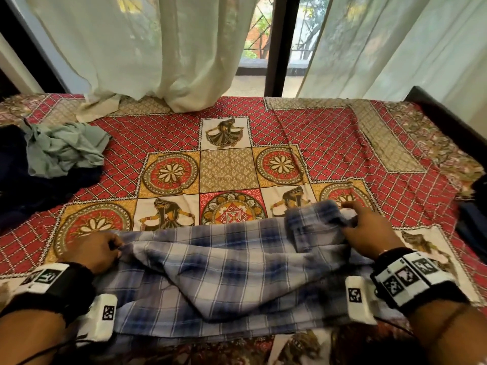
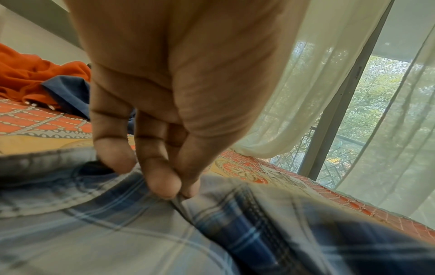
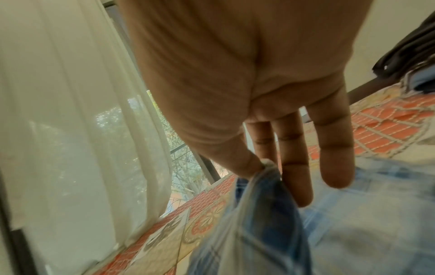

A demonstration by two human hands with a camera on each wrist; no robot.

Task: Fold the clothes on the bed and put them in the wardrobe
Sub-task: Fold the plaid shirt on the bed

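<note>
My left hand (image 1: 96,250) and right hand (image 1: 369,230) each pinch an edge of the blue-and-white plaid cotton shirt (image 1: 224,275) spread between them on the red patterned bedspread (image 1: 329,133).

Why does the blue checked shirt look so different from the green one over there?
The checked shirt is spread out near the person; the green shirt sits crumpled farther off. The left hand and right hand pinch the checked shirt; nothing touches the green one. Both lie on the bed.
</note>
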